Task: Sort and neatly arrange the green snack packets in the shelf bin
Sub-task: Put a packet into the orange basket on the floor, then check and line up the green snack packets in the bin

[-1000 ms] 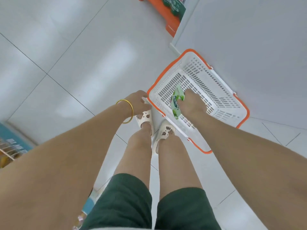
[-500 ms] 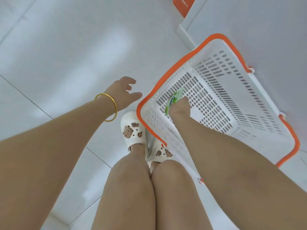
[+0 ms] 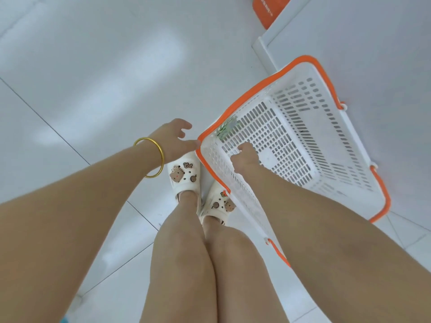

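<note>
A white basket with an orange rim [image 3: 245, 94] stands on the floor in front of my feet. One green snack packet [image 3: 227, 129] lies blurred in its near left corner, against the wall. My right hand [image 3: 245, 157] is down inside the basket, a little below the packet and apart from it, fingers loosely bent and holding nothing. My left hand [image 3: 176, 139], with a gold bangle at the wrist, is outside the basket with fingers spread; its thumb touches the orange rim at the near corner.
White floor tiles [image 3: 93, 78] spread to the left. A white shelf base [image 3: 263, 50] runs behind the basket, with an orange object [image 3: 268, 12] at the top edge. My feet in white clogs [image 3: 184, 176] stand beside the basket.
My right hand has let go of the green packet, which now lies in the basket's corner. My left hand has moved right to the rim. The view has dropped closer.
</note>
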